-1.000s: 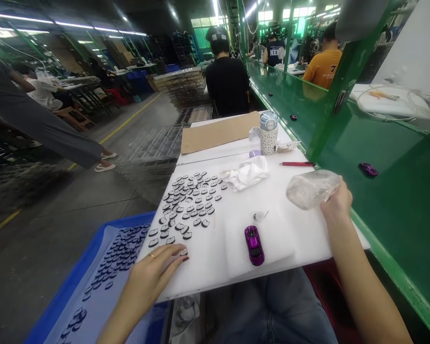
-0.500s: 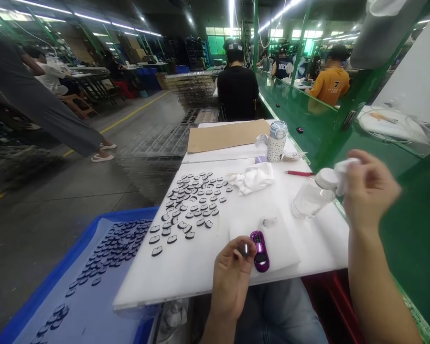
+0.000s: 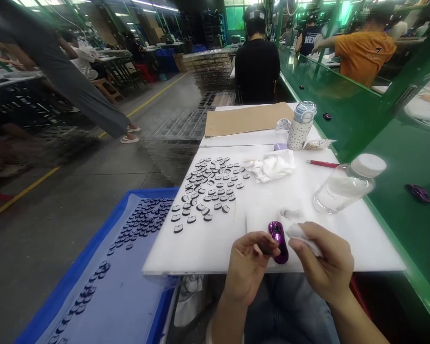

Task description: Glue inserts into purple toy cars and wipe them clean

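Near the table's front edge, my left hand point(image 3: 249, 267) pinches a small dark piece point(image 3: 267, 246) between thumb and fingertips. My right hand point(image 3: 326, 260) is closed on a white cloth point(image 3: 303, 237), a short way to the right. Between the hands a purple toy car point(image 3: 278, 243) lies on the white foam, partly behind my left fingertips. Many small dark parts point(image 3: 208, 191) are spread over the left of the white table point(image 3: 268, 191). A clear bottle with a white cap point(image 3: 347, 184) leans at the right, beyond my right hand.
A crumpled white cloth point(image 3: 272, 167), a red pen point(image 3: 322, 164), a dotted cup point(image 3: 301, 126) and cardboard point(image 3: 247, 119) lie farther back. A blue tray point(image 3: 129, 286) of dark parts is at lower left. The green conveyor point(image 3: 387, 157) runs along the right. A person walks at left.
My right hand has come from beside the bottle cap down and left, with the white cloth, close to the purple car. My left hand still holds the dark piece. The view has shifted.
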Demonstrator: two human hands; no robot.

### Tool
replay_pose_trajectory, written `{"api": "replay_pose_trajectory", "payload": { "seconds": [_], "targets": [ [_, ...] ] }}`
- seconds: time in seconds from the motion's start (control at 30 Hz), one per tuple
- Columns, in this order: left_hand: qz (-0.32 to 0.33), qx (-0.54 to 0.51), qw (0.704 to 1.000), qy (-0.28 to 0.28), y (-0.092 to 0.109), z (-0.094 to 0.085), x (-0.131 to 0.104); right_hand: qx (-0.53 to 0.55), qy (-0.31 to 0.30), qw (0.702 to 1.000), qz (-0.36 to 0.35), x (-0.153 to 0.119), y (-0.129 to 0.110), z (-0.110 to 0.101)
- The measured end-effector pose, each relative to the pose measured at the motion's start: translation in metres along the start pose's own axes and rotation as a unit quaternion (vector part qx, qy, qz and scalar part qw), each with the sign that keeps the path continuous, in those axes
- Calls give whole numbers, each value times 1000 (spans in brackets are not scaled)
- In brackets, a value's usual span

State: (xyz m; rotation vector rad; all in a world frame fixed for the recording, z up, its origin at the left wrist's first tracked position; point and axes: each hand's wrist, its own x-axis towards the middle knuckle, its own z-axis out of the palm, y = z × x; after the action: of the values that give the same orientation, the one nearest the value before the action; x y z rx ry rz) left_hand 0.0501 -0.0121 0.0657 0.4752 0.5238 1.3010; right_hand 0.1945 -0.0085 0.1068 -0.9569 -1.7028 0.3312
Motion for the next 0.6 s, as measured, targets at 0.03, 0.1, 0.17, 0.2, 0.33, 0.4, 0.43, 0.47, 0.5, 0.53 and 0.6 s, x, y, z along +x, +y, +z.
{"api": "replay_pose_trajectory", "payload": {
  "seconds": [0.03,0.1,0.17,0.2,0.33,0.4,0.43,0.47,0.5,0.53,0.6],
  "targets": [
    [0,-8,1000,0,0,0,0,-14,-17,999,-42,2,2,2],
    [-3,-14,1000,4,-1,1,-1,-48,-40,992,-107,4,2,7],
    [-4,-7,1000,10,-1,1,-2,-81,-51,985,-147,4,0,10],
    [-4,-2,1000,13,-1,1,-2,-94,-60,980,-163,3,-1,9],
    [-3,0,1000,9,-1,3,-2,-117,-114,968,-192,-2,-6,-8],
    [3,5,1000,-5,-2,4,-1,-136,-102,969,-179,-5,-6,-21],
    [7,10,1000,-12,-2,4,0,-144,-83,972,-166,-7,-5,-27],
    [12,16,1000,-17,-2,5,0,-146,-61,976,-147,-9,-4,-31],
    [15,25,999,-24,-1,4,1,-139,-39,982,-123,-11,-2,-34],
    [20,37,999,-33,1,4,0,-125,-19,988,-89,-14,1,-35],
    [48,89,994,-51,6,1,-3,-86,2,996,-11,-22,7,-33]
  ]
}}
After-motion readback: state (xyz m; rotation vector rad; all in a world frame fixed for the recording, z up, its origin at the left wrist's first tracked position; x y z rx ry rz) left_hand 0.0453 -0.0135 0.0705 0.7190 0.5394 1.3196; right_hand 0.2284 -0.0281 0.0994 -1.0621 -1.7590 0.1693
